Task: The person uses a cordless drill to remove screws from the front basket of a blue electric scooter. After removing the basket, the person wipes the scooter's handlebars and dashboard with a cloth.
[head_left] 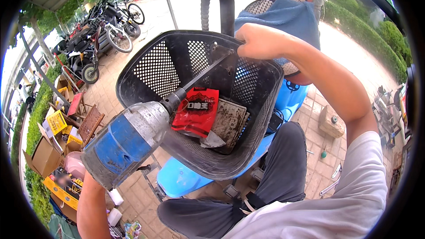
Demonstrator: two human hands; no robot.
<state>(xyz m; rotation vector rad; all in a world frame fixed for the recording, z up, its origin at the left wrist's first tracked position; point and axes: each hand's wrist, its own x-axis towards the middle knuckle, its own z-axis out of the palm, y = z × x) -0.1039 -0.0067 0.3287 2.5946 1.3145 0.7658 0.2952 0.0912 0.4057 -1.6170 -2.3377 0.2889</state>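
A blue and grey impact wrench [128, 135] is held over the near left side of the black plastic basket [252, 150]. My left forearm [92, 214] rises to it from below; the tool hides my left fingers. The long driver bit [208, 68] points up and right, its tip at a dark plate [222, 57] on the basket's back wall. My right hand [262, 42] is closed at the basket's far right rim, fingertips partly hidden. Inside the basket are a red packet [197, 111], a dirt-stained flat board [229, 121] and a torn grey scrap [212, 140].
The basket sits on the front of a blue scooter [183, 177], with a blue cloth [283, 20] behind. Boxes [48, 157] and a wooden stool [91, 124] stand left, parked bikes [117, 37] beyond. A wooden block [332, 121], a screwdriver [324, 153] and wrenches [330, 187] lie right.
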